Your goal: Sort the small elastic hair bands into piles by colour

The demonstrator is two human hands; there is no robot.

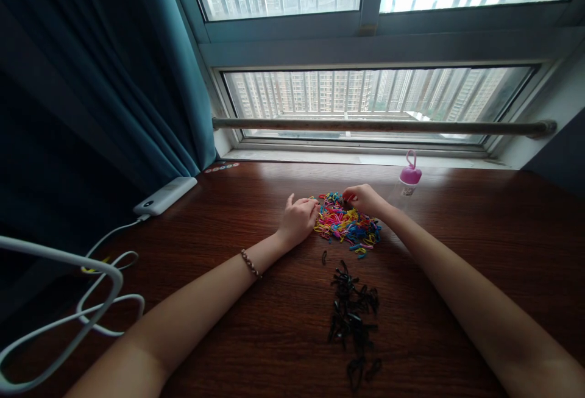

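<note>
A heap of small coloured rubber bands [340, 221] lies on the brown wooden table. At the left edge of that heap rests my left hand [299, 220], its thumb apart from the other fingers and its fingertips touching the bands. My right hand [364, 199] reaches to the heap's far right edge, thumb and fingers pinched together. Something dark shows at those fingertips, too small to make out. Closer to me lies a loose, longish pile of black rubber bands [354, 316]. One single black band [324, 257] sits between the two piles, slightly to the left.
A clear container with a pink looped lid [410, 175] stands behind my right forearm. On the left, a white power strip or charger [165, 195] with a white cable [109, 276] lies beside the blue curtain [183, 111]. A rail [379, 126] crosses the window behind the table.
</note>
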